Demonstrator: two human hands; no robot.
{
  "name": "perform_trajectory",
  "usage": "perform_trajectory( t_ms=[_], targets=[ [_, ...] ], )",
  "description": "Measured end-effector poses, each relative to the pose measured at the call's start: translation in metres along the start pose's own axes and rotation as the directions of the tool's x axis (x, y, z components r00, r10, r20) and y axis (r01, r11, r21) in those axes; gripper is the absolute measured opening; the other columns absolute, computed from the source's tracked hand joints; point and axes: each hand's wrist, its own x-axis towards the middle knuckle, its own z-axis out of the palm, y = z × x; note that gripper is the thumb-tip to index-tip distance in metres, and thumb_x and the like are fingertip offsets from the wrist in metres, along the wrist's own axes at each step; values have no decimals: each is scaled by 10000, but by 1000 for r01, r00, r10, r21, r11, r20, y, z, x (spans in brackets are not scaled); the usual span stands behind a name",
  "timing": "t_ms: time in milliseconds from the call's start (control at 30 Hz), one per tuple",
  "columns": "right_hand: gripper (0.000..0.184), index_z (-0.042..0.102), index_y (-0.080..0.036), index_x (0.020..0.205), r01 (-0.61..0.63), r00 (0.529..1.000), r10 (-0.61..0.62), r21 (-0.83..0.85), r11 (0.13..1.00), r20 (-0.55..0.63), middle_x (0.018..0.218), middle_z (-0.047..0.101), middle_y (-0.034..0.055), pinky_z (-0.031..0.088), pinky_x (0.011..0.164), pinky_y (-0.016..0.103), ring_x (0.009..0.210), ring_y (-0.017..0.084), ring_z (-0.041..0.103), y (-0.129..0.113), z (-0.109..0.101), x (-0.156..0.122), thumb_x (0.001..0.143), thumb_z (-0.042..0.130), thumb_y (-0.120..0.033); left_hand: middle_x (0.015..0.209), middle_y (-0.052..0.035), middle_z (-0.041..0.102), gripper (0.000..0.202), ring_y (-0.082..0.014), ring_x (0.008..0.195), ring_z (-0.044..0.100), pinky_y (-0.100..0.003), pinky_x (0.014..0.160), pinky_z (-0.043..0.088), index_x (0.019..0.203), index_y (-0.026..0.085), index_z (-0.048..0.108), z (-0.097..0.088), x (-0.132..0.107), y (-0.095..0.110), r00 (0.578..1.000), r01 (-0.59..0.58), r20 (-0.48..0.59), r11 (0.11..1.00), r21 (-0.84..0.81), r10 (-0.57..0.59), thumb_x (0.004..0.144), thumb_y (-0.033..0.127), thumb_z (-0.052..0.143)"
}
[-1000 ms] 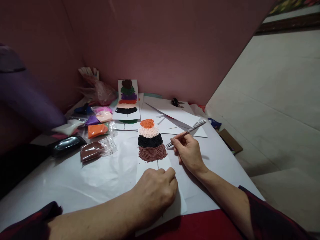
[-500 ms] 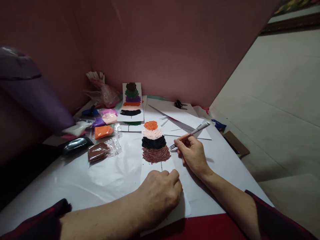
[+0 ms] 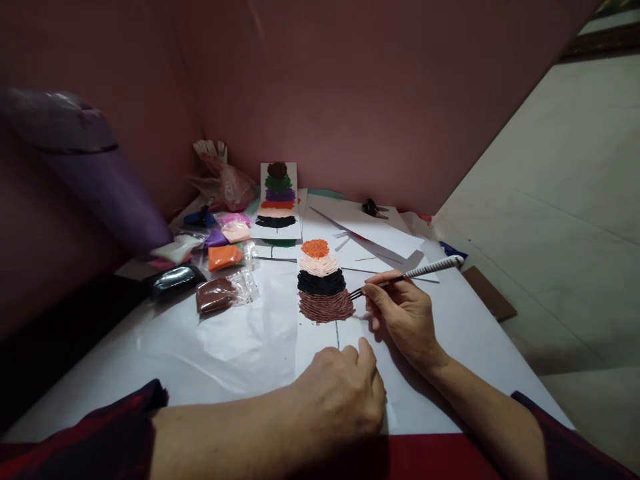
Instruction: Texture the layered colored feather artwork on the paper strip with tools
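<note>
My right hand (image 3: 403, 317) pinches a small fork (image 3: 433, 267) with a striped handle. Its tines are at the right edge of a brown clay band (image 3: 325, 307); whether they press into it I cannot tell. Above that band lie textured layers of black clay (image 3: 320, 282), pale peach clay (image 3: 319, 265) and orange clay (image 3: 315, 249), all on a white paper strip (image 3: 315, 343) with a dark drawn line below. My left hand (image 3: 345, 393) rests closed over the strip's near end, its fingers curled under so that anything in them is hidden.
Several clay packets lie to the left, among them brown (image 3: 215, 295), orange (image 3: 225, 257) and black (image 3: 176, 283). A finished-looking layered card (image 3: 277, 230) leans at the back. Behind are paper sheets (image 3: 370, 230), keys (image 3: 373, 209) and a plastic bag (image 3: 235, 187). A purple roll (image 3: 115, 193) leans far left.
The fork's tines have come to the brown band's right edge, and its handle has tipped lower. My left hand stays by the strip's near end. The whole view has shifted slightly.
</note>
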Motion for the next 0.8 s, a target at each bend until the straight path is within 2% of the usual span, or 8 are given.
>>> perform_trajectory(
  t_ms=[67,167,233,300,367,500,667,800],
  targets=[
    [105,640,-191,820,32,999,-32,-3,999,8,567,578,-48,369,276,188,327,67,474,-1,0,-1,833,699,-276,1016,-232,664,198,-210,599,618,-274,372,363,909,78,603,0,1,-1,1000,3,5,1000,-12,-2,946,123,414],
    [39,693,-205,777,161,987,-160,-32,987,33,702,633,0,417,348,209,470,95,544,-4,0,-3,812,709,-211,914,-191,661,202,-204,584,603,-268,362,329,889,87,603,0,2,-1,1000,17,24,999,-52,-16,948,129,413],
    [67,728,-220,761,253,966,-248,-72,965,77,791,654,27,468,432,236,614,135,599,-7,0,-4,800,713,-166,840,-154,649,198,-206,572,591,-273,354,302,867,99,606,-1,2,-2,999,29,36,995,-93,-25,938,125,424],
    [96,745,-233,784,298,951,-285,-96,950,122,807,657,33,503,514,267,705,165,622,-9,-1,-6,808,708,-148,797,-132,638,202,-214,565,587,-283,347,283,851,109,611,-3,2,-2,999,37,39,992,-123,-32,931,120,426],
    [88,744,-237,814,299,948,-285,-92,950,141,816,654,35,502,524,272,719,171,624,-9,-3,-8,831,696,-165,786,-128,636,210,-217,560,586,-289,345,276,845,110,613,-4,3,-3,998,40,43,989,-140,-35,931,119,422],
    [81,714,-220,855,247,963,-235,-78,966,134,816,626,33,432,415,234,621,141,595,-5,-4,-10,891,643,-232,816,-152,650,201,-211,568,586,-281,355,285,862,99,608,-4,2,-4,998,30,54,991,-131,-23,932,128,422],
    [134,636,-214,917,182,980,-183,10,983,81,799,646,11,400,358,214,446,82,492,-6,-3,-13,960,557,-314,870,-177,672,202,-214,570,600,-283,350,301,869,95,607,0,0,-2,1000,20,-21,997,-75,-22,939,122,418],
    [164,579,-208,907,214,976,-215,20,977,31,831,683,30,422,376,205,523,107,570,-7,-4,-12,988,512,-335,928,-173,672,171,-205,572,602,-293,352,310,875,103,591,1,-1,-3,998,21,-57,999,-43,-24,936,127,433]
  ],
)
